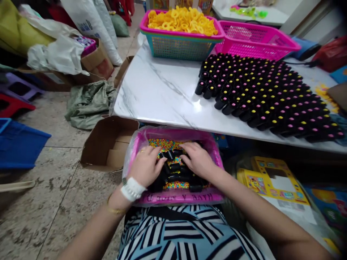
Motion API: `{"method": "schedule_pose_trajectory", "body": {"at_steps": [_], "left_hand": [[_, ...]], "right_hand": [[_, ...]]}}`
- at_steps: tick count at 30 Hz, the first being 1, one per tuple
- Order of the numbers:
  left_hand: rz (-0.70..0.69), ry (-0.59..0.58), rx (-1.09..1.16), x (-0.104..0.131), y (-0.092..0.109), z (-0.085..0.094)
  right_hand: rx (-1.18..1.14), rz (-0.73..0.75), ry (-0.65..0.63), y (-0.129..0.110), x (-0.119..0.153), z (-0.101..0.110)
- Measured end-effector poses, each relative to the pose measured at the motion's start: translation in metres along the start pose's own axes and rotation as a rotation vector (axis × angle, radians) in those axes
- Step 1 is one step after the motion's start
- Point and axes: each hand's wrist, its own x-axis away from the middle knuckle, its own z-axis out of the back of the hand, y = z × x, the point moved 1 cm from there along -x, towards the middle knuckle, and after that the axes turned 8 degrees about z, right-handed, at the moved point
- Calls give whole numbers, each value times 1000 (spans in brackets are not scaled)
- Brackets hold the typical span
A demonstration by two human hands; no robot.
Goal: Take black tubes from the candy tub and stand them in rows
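Note:
A pink basket (218, 155) with a clear plastic lining rests on my lap. It holds many small coloured beads (169, 145) and several short black tubes (179, 177) lying on top. My left hand (145, 164) is at the basket's left side, its fingers down among the beads and its thumb apart, close to a black tube. From the right comes my right hand (199, 159), fingers stretched over the beads and thumb spread toward the tubes. Neither hand shows a clear grip; the fingertips are partly hidden.
On the marble-patterned table (151, 90) stand many black tubes (252, 90) with pink or yellow centres. Behind them are a basket of yellow plastic pieces (184, 21) and a pink basket (257, 38). A cardboard box (108, 144) and a blue bin (21, 144) stand left.

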Motion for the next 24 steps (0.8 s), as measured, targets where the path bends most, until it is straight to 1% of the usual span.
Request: {"method": "schedule_pose_trajectory", "body": {"at_steps": [1, 2, 3, 4, 6, 8, 11, 13, 15, 16, 18, 20, 22, 24], "left_hand": [[4, -71, -36, -9, 4, -8], [-1, -132, -64, -16, 7, -17], [-13, -177, -77, -21, 9, -26], [-31, -208, -75, -25, 10, -34], [-64, -231, -45, -26, 9, -46], [-66, -228, -18, -23, 6, -49], [-31, -224, 14, -15, 1, -44], [8, -214, 13, -9, -1, -39], [50, -186, -4, -4, -2, -37], [65, -171, -5, -2, -2, -37], [61, -140, 18, 2, -1, -38], [5, -126, 57, 3, 1, -40], [-72, -146, 82, 0, 3, -42], [-123, -180, 81, -4, 5, -45]], "right_hand": [[32, -10, -144, 0, -15, -8], [55, -19, -260, 1, -26, -14], [72, -25, -343, 3, -34, -19], [78, -23, -391, 6, -39, -23], [88, 10, -401, 11, -42, -24], [126, 31, -392, 13, -41, -23], [158, 51, -430, 10, -42, -24], [110, 99, -459, 5, -43, -26], [-4, 147, -408, 3, -42, -25], [-91, 155, -351, 4, -40, -23], [-321, 127, -221, 9, -31, -15], [-623, 49, -142, 16, -20, -6], [-923, -64, -121, 19, -9, -1], [-1114, -159, -105, 16, -1, 0]]}}
